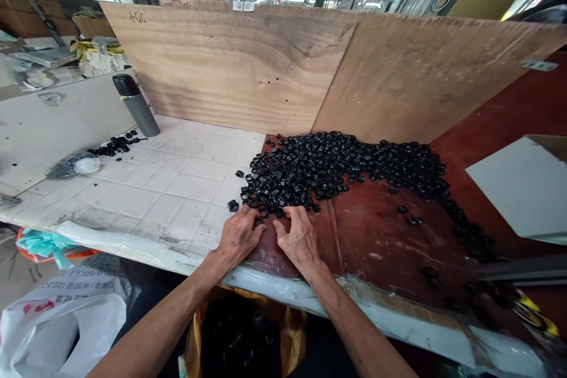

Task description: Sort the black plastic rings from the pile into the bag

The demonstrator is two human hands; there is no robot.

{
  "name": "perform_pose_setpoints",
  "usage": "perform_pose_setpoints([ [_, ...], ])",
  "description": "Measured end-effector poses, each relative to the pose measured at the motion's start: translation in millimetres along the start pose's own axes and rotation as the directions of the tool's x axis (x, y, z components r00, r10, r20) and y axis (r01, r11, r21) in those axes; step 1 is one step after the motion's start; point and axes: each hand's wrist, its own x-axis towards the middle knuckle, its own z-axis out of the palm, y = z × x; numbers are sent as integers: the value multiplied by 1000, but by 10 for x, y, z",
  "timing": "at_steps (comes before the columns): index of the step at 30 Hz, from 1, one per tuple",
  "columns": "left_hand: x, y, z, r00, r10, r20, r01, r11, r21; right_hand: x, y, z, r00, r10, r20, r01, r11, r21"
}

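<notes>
A big heap of small black plastic rings (328, 165) lies on the reddish-brown table top (381, 236), trailing off to the right. Both hands rest side by side at the heap's near edge. My left hand (239, 236) has its fingers curled down onto the rings at the front of the heap. My right hand (299, 236) is beside it, fingers bent and pinched onto rings too. What the fingertips hold is too small to make out. A couple of loose rings (233, 205) lie just left of the heap on the white tiled surface (163, 183).
Plywood boards (248, 65) wall the back. A grey flask (135, 104), a small pile of black rings (116, 144) and a plastic bag (73, 165) sit at left. A grey card box (522, 186) stands at right. A sack of black parts (239, 336) hangs below the table edge.
</notes>
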Motion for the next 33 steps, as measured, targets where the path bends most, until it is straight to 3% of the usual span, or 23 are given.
perform_pose_setpoints([
  [5,-184,-28,-2,996,90,-20,-91,989,-120,22,0,81,992,-90,90,91,996,-9],
  [8,-218,-49,-72,998,-66,-15,58,945,-322,25,10,88,983,-122,135,119,992,31],
  [12,-157,-56,-136,959,-257,122,271,694,-667,18,-22,54,987,-107,117,78,970,231],
  [15,-127,-39,-191,941,-258,220,326,515,-793,27,-82,13,992,-6,126,-58,868,493],
  [18,-130,-8,-247,939,-234,251,332,436,-836,53,-133,-34,984,-16,179,-100,778,620],
  [21,-140,15,-281,940,-231,250,328,412,-850,67,-149,-55,977,-54,205,-96,750,654],
  [25,-141,6,-278,941,-239,238,322,422,-847,53,-138,-33,974,38,225,-184,710,679],
  [33,-157,-27,-220,944,-242,227,314,430,-847,60,-199,-112,975,-188,119,75,779,622],
])
